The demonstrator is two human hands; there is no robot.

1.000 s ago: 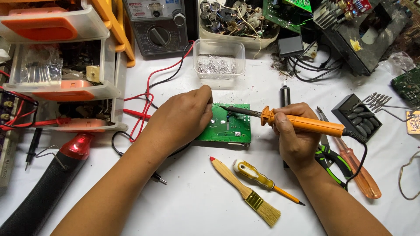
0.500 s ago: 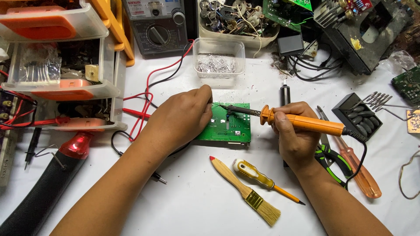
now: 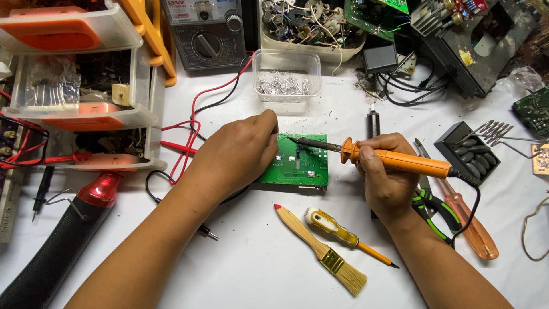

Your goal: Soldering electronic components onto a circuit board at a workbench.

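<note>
A green circuit board (image 3: 302, 166) lies flat on the white table in the middle of the head view. My left hand (image 3: 237, 151) rests on the board's left edge with its fingers curled, pinning it down. My right hand (image 3: 384, 174) grips an orange-handled soldering iron (image 3: 400, 161) by its handle. The iron's dark metal tip (image 3: 297, 140) points left and touches the upper part of the board, close to my left fingertips. A black cord runs from the iron's rear end off to the right.
A wooden brush (image 3: 320, 249) and a yellow screwdriver (image 3: 343, 234) lie in front of the board. Green-handled pliers (image 3: 437, 212) and an orange screwdriver (image 3: 469, 223) sit at right. A clear tub of parts (image 3: 287, 83), a multimeter (image 3: 209, 40), red and black leads (image 3: 189, 131) and plastic drawers (image 3: 74, 86) stand behind and left.
</note>
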